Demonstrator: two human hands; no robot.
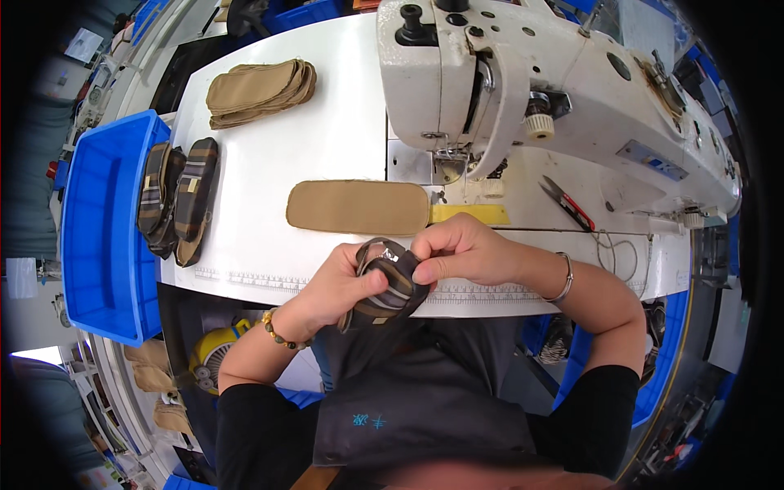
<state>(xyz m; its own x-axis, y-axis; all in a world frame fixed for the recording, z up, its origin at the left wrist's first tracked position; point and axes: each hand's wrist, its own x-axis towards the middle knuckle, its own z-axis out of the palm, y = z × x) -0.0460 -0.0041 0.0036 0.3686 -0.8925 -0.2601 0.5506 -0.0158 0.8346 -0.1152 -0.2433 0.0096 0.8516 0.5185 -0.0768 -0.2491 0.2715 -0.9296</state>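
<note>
Near the table's front edge I hold a small dark plaid pouch [390, 304] in both hands. My left hand [341, 286] is closed round its left side, the thumb pressing on the striped cloth. My right hand [465, 251] pinches the pouch's upper right edge between thumb and fingers. A shiny silver bit [390, 255], perhaps a zipper pull, shows in the folded cloth between the hands. Just beyond them lies a flat tan fabric panel [355, 207] with rounded corners, next to a yellow strip [482, 215].
A white sewing machine [539, 98] stands at the back right, its needle area beyond the yellow strip. Red-handled scissors [569, 204] and a loose cord [616, 255] lie right. Stacked tan panels [260, 94], plaid pouches [194, 200] and a blue bin [106, 237] are left.
</note>
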